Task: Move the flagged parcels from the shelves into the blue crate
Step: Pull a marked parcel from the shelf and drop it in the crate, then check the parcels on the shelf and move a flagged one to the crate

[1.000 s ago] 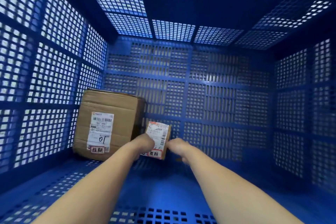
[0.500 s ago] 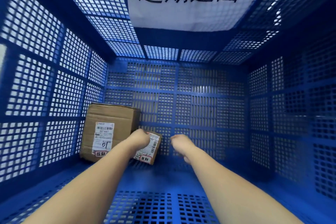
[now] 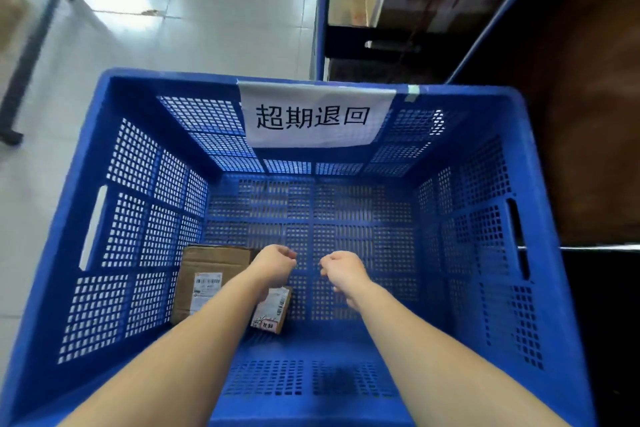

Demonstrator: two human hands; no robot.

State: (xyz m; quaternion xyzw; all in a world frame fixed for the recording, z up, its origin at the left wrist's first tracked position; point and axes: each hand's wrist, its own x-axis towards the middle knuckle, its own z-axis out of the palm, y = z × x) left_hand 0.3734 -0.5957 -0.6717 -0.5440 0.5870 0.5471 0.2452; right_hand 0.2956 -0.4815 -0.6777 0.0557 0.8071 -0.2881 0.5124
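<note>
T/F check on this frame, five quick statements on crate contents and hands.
1. Two parcels lie in the blue crate. True: large box, small parcel.
2. The right hand holds the small parcel. False: it holds nothing.
3. The large box sits at the crate's left wall. True.
4. The left hand grips the large box. False: it is empty, above the parcels.
5. The paper sign hangs on the far wall. True.

blue crate [image 3: 104,135] is sitting on the pale tiled floor [image 3: 194,10], shelving unit [image 3: 398,10] standing at its 1 o'clock
</note>
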